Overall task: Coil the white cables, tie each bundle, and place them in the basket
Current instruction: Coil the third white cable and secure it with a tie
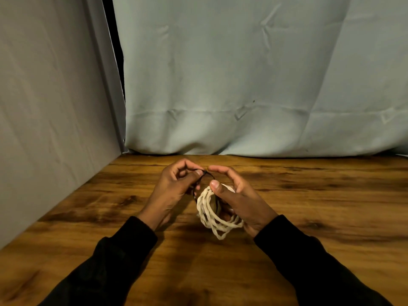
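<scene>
A big pale blue-grey cloth sheet (254,74) hangs across the top and right of the frame, and a plain grey cloth panel (55,96) fills the upper left. Below them, a brown wooden table with dark grain marks (331,195) covers the whole bottom half. No basket shows anywhere in the frame.

Two arms in black long sleeves (106,261) come up from the bottom corners and meet in the middle of the frame.

The right hand (240,199) is curled around a bundle of white cable loops (212,215), just below the middle of the frame and a little above the table. Its thumb presses on top of the loops, and its first finger arches up and over, almost meeting the other hand.

The left hand (174,184) pinches a thin black tie (205,173) between thumb and first finger. The tie runs from the pinch down to the bundle and looks like it goes around the loops, but how far around is too small to tell.

The tying step looks half done. If the pinch slips, the tie could slide off. If the right hand loosens, the loops could spring open and spill onto the table, because they already hang unevenly at the bottom.
</scene>
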